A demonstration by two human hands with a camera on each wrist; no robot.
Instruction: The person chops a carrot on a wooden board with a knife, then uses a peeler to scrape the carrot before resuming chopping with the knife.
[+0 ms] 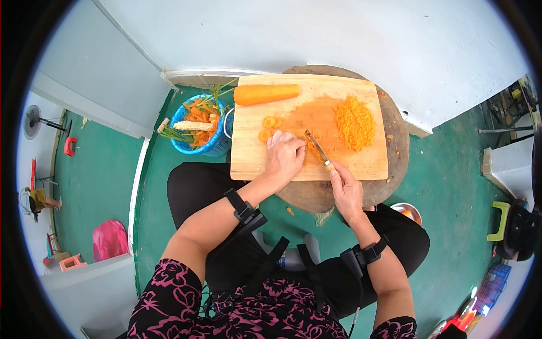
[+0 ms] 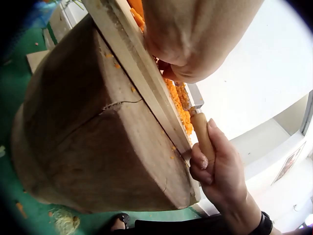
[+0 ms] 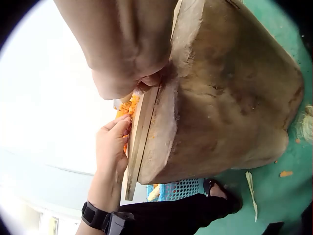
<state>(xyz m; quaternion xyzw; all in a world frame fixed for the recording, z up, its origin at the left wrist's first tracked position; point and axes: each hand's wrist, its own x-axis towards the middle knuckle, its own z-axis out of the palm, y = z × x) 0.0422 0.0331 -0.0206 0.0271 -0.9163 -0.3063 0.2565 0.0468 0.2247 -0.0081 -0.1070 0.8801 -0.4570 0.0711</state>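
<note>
On the wooden cutting board (image 1: 248, 164), my right hand (image 1: 347, 189) grips the wooden handle of a knife (image 1: 318, 147), its blade slanting up and left over small carrot bits. My left hand (image 1: 285, 155) lies just left of the blade with curled fingers, pinching carrot pieces partly hidden beneath them. The right wrist view shows the left hand (image 3: 111, 142) with its fingertips against orange pieces (image 3: 128, 106). In the left wrist view the right hand (image 2: 222, 171) is wrapped round the knife handle (image 2: 203, 136). Carrot slices (image 1: 269, 122) lie beyond the left hand.
A large carrot (image 1: 266, 94) lies at the board's back left, a chopped carrot heap (image 1: 354, 123) at its right. The board rests on a round wooden stump (image 1: 398, 144). A blue basket (image 1: 217, 148) with peelings stands left; a metal bowl (image 1: 416, 214) sits by the right knee.
</note>
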